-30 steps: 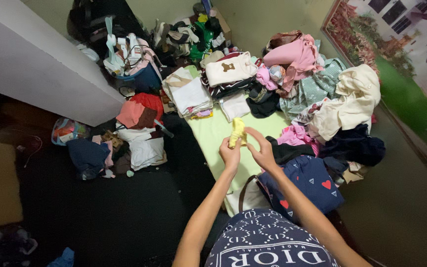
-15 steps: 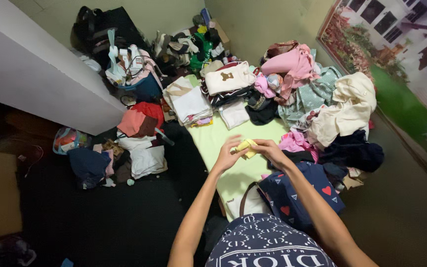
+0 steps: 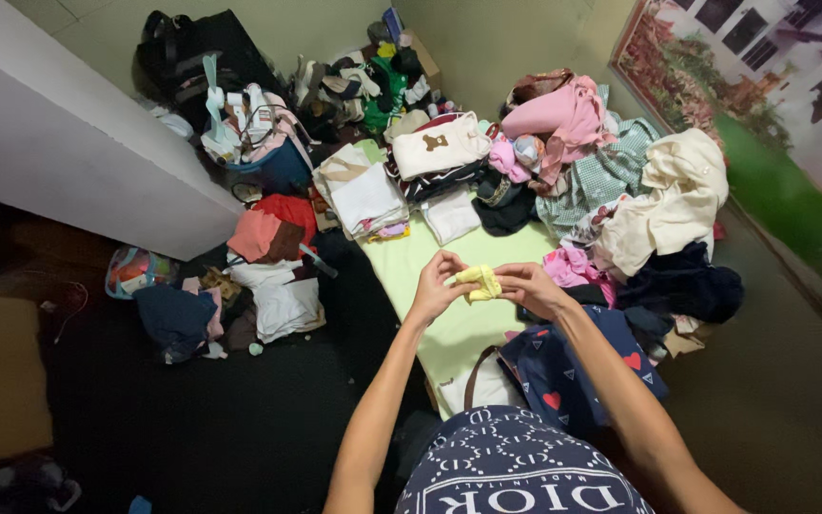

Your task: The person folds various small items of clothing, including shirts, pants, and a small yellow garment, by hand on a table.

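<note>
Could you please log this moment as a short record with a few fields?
setting: bed with a pale green sheet, clothes heaped around it
left hand: grips one end of a small yellow garment
right hand: grips the other end of it
garment state: bunched, held above the sheet
stacks: folded white pile; cream item with a bear motif
near right arm: navy cloth with hearts
floor: dark, loose clothes beside the bed

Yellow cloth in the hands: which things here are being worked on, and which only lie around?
In hand:
left hand
right hand
small yellow cloth, held by both hands

Lying around:
green sheet
folded white stack
cream garment
navy heart-print cloth
</note>
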